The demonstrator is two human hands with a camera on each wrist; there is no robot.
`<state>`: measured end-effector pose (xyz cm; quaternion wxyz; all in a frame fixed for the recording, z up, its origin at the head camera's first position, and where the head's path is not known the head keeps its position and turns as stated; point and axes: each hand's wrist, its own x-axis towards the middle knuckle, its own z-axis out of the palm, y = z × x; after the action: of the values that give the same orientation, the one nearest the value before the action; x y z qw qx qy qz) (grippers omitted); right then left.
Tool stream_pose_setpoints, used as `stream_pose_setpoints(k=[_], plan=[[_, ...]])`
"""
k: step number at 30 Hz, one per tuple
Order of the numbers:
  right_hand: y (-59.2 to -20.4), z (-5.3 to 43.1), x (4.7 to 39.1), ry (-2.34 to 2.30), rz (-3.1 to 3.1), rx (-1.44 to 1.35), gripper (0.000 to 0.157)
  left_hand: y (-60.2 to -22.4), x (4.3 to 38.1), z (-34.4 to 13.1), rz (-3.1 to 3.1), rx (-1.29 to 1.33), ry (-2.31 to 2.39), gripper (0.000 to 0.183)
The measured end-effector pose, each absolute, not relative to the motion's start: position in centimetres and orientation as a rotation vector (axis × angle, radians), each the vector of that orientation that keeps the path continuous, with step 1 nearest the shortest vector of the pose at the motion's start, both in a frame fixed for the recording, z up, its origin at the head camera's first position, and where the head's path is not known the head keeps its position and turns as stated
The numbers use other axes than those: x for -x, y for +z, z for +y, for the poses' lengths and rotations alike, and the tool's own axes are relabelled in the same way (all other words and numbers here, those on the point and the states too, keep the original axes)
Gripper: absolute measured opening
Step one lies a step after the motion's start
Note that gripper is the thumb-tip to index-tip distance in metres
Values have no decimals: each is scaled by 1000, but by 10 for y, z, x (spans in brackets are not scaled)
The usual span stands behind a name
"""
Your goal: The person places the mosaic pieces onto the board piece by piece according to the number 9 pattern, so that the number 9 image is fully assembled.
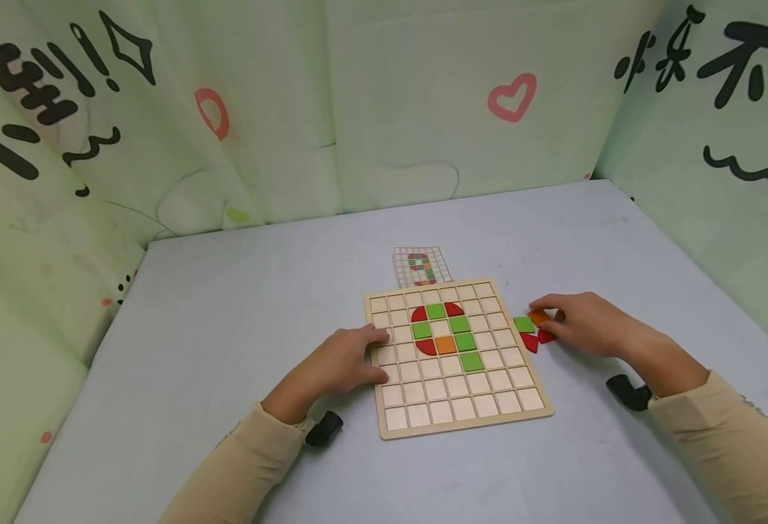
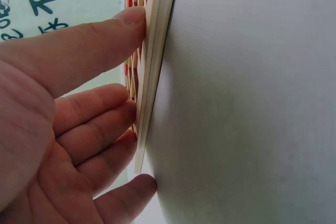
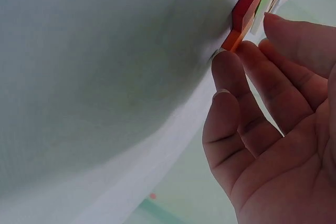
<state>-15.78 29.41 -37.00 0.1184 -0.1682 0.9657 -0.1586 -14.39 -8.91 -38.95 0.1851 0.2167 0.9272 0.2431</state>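
Observation:
A square wooden grid board lies on the table, with green squares, red quarter-rounds and an orange square set in its cells. My left hand rests at the board's left edge, thumb and fingertips touching the rim. Right of the board, my right hand reaches over loose tiles. Its fingertips touch an orange tile, while the thumb stays apart from it in the right wrist view. Beside that tile lie a green square and red pieces.
A printed pattern card lies behind the board, its lower part hidden by the board's far edge. The white table meets a pale green curtain at the back and sides. Both wrists carry black straps.

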Motion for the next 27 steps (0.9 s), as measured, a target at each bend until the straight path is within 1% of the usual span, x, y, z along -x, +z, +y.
stream_pose_setpoints(k=[4,21,27], plan=[[-369,295,158,-443,2837,491,35,-390,144,-89,2611,-602,688,62],[-371,294,163,-451,2845,474,37,-389,144,-89,2609,-597,680,62],[-372,293,167,-473,2855,487,34,-389,144,-88,2606,-591,679,63]])
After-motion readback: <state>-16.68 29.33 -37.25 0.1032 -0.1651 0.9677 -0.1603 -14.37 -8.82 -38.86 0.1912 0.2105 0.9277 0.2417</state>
